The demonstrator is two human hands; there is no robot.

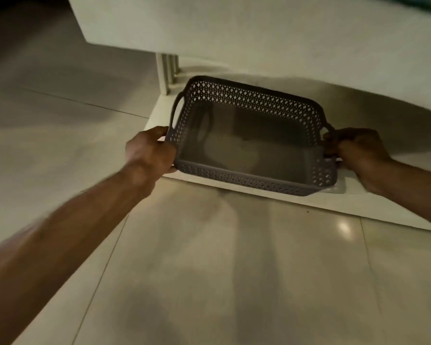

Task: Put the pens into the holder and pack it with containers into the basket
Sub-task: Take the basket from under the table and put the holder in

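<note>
tabletop [209,26] low over basket [246,103] (post [166,73] behind), floor [209,270] side open

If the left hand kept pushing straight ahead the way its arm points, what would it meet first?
The left hand already grips the grey basket at its near-left corner, so the basket itself is first. Beyond it lies the white lower shelf; depth there is hard to judge.

Pale shelf [259,192] — tiled floor [209,270].

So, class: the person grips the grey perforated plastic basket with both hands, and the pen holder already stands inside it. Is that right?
One thing is wrong. The head view shows the grey perforated plastic basket empty, with no pen holder inside. The left hand and right hand do grip it.
</note>
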